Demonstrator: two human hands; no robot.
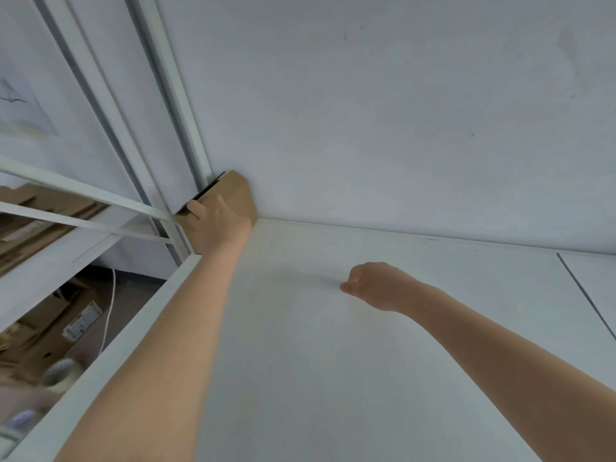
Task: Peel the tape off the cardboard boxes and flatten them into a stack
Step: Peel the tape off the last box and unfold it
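A small brown cardboard box (238,191) stands in the far left corner of the white table (333,361), against the wall. My left hand (216,225) reaches out over it and grips its near top edge, thumb over the dark open slit. My right hand (373,285) hovers low over the middle of the table with its fingers curled into a loose fist; nothing shows inside it. No tape is visible on the box from here.
A white wall (400,111) rises right behind the table. Left of the table edge, a white metal frame (83,208) crosses in front of flattened cardboard (43,211). More cardboard boxes (56,335) and a white cable (108,311) lie on the floor.
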